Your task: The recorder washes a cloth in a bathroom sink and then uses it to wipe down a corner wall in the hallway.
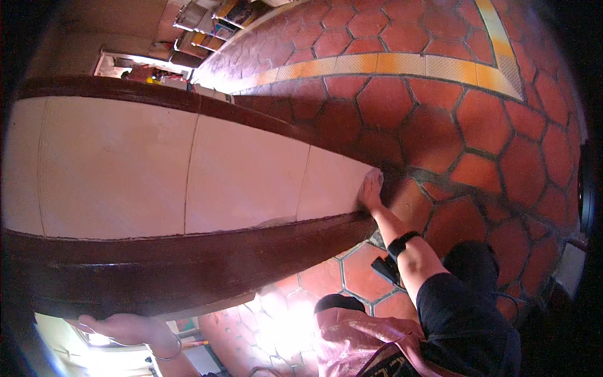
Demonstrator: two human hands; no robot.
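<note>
At the lower left, my left hand (120, 328), with a thin bracelet at the wrist, is against the lower brown edge of a long ledge; its fingers are blurred and partly hidden. The ledge has a top of pale tiles (245, 172) between dark brown borders (179, 264). My right hand (372, 188) reaches to the narrow end of the pale tiles and touches the surface there. Something pale shows around its fingers, too small to tell whether it is a cloth. A black band (405, 242) with a dark device (385, 269) sits on my right forearm.
Red hexagonal floor tiles (483, 125) lie beyond and below the ledge, crossed by a yellow and white tile strip (405, 64). Shelves with containers (207, 28) stand at the upper left. A pink garment (362, 330) is at the bottom, beside bright glare on the floor.
</note>
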